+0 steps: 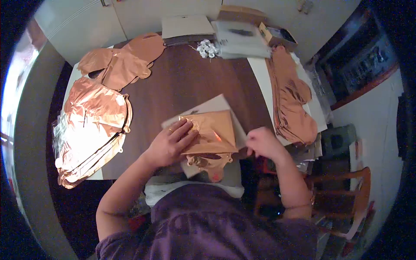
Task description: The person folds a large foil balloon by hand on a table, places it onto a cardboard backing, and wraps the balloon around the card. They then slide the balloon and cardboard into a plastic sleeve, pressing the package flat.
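A copper-coloured foil balloon (211,130), folded into a flat rectangle, lies before me on a pale cardboard sheet (216,104) turned at an angle. Out of its near side hangs a loose foil flap (211,164) with small tabs and a reddish mark. My left hand (170,145) lies flat on the balloon's left part, fingers stretched out and a ring on one of them. Just off the right edge of the balloon, close to the cardboard's right corner, is my right hand (263,145). Its fingers are curled in and slightly blurred; anything between them is hidden.
Flat copper foil balloons lie in stacks at the back left (125,60), left (97,108) and right (290,95) of the brown table (186,82). Along the back are white string bundles (208,49), clear plastic bags (240,41), a cardboard stack (186,27) and a small box (277,35). A wooden chair (362,186) stands at right.
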Demonstrator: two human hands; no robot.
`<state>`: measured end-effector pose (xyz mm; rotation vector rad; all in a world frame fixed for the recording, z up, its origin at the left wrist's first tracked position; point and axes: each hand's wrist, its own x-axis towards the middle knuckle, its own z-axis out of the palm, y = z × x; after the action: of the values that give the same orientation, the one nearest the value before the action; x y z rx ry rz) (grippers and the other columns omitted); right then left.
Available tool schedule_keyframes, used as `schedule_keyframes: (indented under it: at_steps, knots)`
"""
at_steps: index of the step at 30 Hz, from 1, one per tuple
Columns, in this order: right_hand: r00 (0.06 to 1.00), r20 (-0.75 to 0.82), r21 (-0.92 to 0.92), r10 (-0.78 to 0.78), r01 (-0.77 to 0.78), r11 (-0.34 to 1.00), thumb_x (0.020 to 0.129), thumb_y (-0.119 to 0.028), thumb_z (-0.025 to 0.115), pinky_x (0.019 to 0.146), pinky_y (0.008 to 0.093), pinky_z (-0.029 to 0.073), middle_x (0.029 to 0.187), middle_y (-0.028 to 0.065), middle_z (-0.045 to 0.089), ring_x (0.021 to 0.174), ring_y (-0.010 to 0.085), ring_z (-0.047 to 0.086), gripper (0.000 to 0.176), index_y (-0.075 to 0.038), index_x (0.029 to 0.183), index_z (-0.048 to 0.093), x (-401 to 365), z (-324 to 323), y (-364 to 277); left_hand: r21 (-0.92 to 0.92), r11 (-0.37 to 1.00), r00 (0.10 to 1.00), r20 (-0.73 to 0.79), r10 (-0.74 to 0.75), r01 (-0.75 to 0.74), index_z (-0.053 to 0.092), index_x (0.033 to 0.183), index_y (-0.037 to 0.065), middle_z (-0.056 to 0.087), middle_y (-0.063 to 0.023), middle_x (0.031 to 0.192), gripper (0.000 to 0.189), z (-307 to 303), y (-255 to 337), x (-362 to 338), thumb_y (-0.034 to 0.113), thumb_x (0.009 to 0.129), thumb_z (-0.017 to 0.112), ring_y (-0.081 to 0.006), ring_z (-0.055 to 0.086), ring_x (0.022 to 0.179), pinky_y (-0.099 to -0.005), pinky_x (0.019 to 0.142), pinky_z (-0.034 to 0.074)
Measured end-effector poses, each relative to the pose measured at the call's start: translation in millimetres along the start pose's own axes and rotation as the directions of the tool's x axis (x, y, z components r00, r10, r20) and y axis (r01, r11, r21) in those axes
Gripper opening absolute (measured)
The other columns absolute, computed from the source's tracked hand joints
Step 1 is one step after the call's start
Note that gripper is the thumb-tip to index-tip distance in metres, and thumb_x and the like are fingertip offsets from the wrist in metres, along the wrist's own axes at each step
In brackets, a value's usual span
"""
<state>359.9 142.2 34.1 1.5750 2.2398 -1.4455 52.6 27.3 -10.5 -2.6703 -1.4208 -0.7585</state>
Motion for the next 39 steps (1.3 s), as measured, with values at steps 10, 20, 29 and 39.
schedule_keyframes:
  at_steps: [10, 20, 29, 39]
  knots:
    - [0.992, 0.087, 0.060, 0.092, -0.098, 0.993, 0.086, -0.013, 0.054, 0.044, 0.0286, 0.046, 0.066, 0.0108, 0.070, 0.045, 0.0120, 0.056, 0.022, 0.003, 0.082, 0.069, -4.3, 20.8, -38.8, -0.005, 0.990, 0.990, -0.035, -0.139, 0.139, 0.060, 0.117, 0.000, 0.056, -0.0230, 0.122, 0.044, -5.9, 13.7, -14.1, 0.014, 0.076, 0.068, -0.0424, 0.054, 0.116, -0.0495, 0.100, 0.046]
    - [0.948, 0.314, -0.487, -0.051, 0.207, 0.848, 0.089, -0.022, 0.056, 0.059, 0.0361, 0.053, 0.072, 0.0114, 0.070, 0.060, 0.0217, 0.065, 0.024, -0.003, 0.083, 0.070, 37.7, -31.7, -52.3, -0.026, 0.983, 0.983, 0.023, -0.182, 0.182, 0.060, 0.120, 0.002, 0.055, -0.0217, 0.126, 0.044, -8.6, -0.9, -14.6, 0.018, 0.080, 0.067, -0.0419, 0.053, 0.119, -0.0518, 0.100, 0.045]
    - [0.657, -0.363, -0.550, -0.660, 0.420, 0.721, 0.086, -0.019, 0.060, 0.076, 0.0425, 0.051, 0.089, 0.0153, 0.067, 0.084, 0.0351, 0.064, 0.020, -0.007, 0.099, 0.069, 229.7, -67.9, -85.8, 0.122, 0.986, 0.987, 0.104, -0.126, 0.113, 0.059, 0.123, 0.005, 0.056, -0.0181, 0.124, 0.042, -16.4, 5.3, -15.8, 0.026, 0.086, 0.059, -0.0359, 0.056, 0.117, -0.0450, 0.081, 0.048]
    - [0.838, -0.217, -0.599, -0.501, 0.291, 0.746, 0.080, -0.021, 0.064, 0.079, 0.0450, 0.051, 0.091, 0.0131, 0.065, 0.089, 0.0340, 0.064, 0.016, -0.009, 0.089, 0.066, 159.8, -42.4, -73.2, 0.089, 0.990, 0.993, 0.034, -0.110, 0.107, 0.060, 0.120, 0.006, 0.060, -0.0170, 0.119, 0.042, -25.1, 9.8, -18.6, 0.027, 0.084, 0.064, -0.0346, 0.059, 0.114, -0.0451, 0.078, 0.049]
